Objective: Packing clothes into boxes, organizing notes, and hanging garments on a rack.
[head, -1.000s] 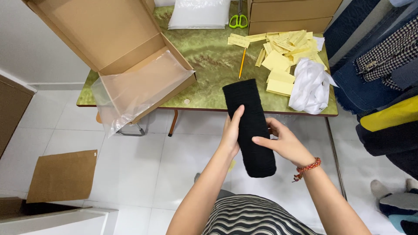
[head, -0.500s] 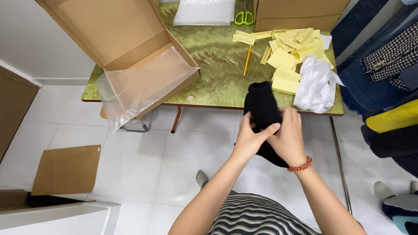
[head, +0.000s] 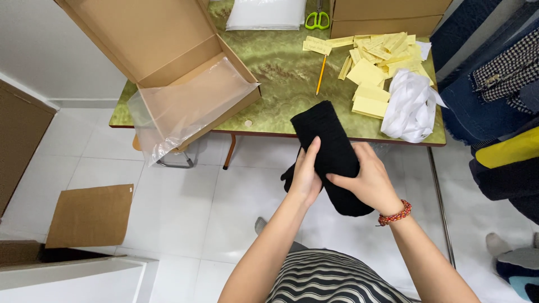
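Both hands grip a black folded cloth (head: 331, 151) just off the near edge of the green table (head: 281, 73): left hand (head: 306, 174) clasps its left side, right hand (head: 370, 182) its right.

Near, between left hand (head: 306, 177) and right hand (head: 370, 185): garment (head: 331, 146), just before table (head: 281, 73) edge. On table: box (head: 168, 67) left, paper slips (head: 376, 62) right, pencil (head: 320, 74) between, scissors (head: 318, 19) far. On floor, left: cardboard sheet (head: 90, 214).
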